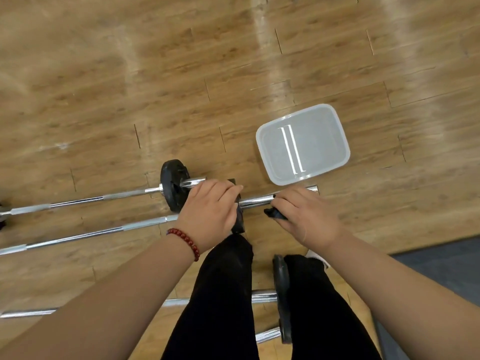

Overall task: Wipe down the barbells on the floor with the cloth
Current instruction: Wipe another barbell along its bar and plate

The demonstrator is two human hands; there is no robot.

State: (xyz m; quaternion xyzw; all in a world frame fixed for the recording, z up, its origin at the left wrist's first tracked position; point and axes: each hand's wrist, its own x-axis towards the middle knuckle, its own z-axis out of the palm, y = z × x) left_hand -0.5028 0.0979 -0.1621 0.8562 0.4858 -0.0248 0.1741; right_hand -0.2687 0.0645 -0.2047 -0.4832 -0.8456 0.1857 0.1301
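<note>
My right hand [304, 216] clamps the cloth [274, 213] on the barbell [255, 200] beneath it, left hand [210, 211] grips that barbell alongside; I reckon it could roll into the tub [302, 144] just beyond.

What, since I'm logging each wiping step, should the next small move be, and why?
Probably slide the right hand and its cloth along the chrome sleeve toward the plate. The cloth sits near the sleeve's outer end, bare chrome shows between it and the plate, and the left hand grips that plate, which seems to steady the bar.
</note>
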